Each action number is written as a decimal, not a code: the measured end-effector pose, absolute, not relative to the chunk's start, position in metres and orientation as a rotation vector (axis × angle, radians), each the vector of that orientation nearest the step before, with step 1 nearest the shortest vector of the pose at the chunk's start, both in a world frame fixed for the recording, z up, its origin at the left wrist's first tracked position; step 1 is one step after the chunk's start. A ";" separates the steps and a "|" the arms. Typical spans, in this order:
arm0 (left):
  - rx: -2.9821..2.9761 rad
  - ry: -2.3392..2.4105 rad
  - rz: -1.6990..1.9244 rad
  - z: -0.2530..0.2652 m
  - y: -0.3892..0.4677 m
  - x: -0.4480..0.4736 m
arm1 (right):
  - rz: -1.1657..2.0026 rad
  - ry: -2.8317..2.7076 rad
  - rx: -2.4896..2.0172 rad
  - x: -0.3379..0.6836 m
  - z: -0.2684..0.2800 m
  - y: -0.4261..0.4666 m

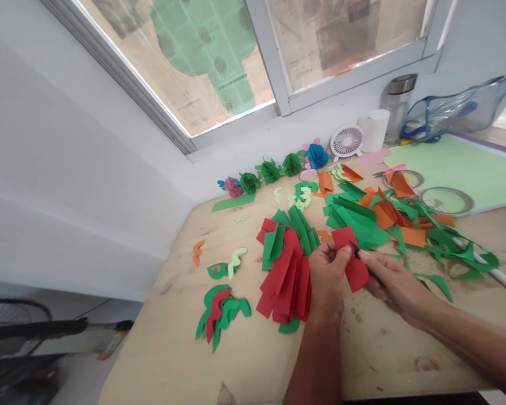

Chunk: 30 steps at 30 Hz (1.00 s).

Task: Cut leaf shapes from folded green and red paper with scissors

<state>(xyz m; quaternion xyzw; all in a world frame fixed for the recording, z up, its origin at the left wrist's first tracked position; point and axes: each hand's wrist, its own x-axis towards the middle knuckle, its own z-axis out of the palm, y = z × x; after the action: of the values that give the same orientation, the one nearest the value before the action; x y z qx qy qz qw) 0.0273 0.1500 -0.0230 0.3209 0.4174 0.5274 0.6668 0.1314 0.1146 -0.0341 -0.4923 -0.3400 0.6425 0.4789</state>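
Note:
My left hand [329, 273] pinches a folded piece of red paper [356, 274] between thumb and fingers. In my right hand [390, 278] is a small pair of scissors [355, 248]; its dark blades lie against the red paper, and the handles are mostly hidden by my fingers. Just left of my left hand, a pile of folded red paper strips [284, 275] is fanned out on the table. Folded green paper strips [301, 225] lie behind and partly on that pile. Cut wavy green and red paper shapes [223, 312] are heaped farther left.
Green and orange paper scraps [388, 214] cover the right of the wooden table [172, 360]. Tape rolls [447, 199] and pink-handled scissors [394, 169] lie behind them. Along the wall stand paper flowers [270, 170], a small white fan [347, 142] and a bottle [400, 107].

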 end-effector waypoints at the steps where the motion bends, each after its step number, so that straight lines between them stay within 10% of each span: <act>1: 0.733 0.939 1.186 -0.023 0.150 0.027 | 1.560 -0.836 -1.209 0.132 -0.034 0.114; 30: 0.725 0.986 1.219 -0.022 0.150 0.030 | 1.543 -0.854 -1.213 0.132 -0.037 0.115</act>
<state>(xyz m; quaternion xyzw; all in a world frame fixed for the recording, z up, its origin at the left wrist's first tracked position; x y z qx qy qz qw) 0.0302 0.1504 -0.0215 0.3193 0.4341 0.5363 0.6496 0.1316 0.1147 -0.0372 -0.4971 -0.3502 0.6325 0.4798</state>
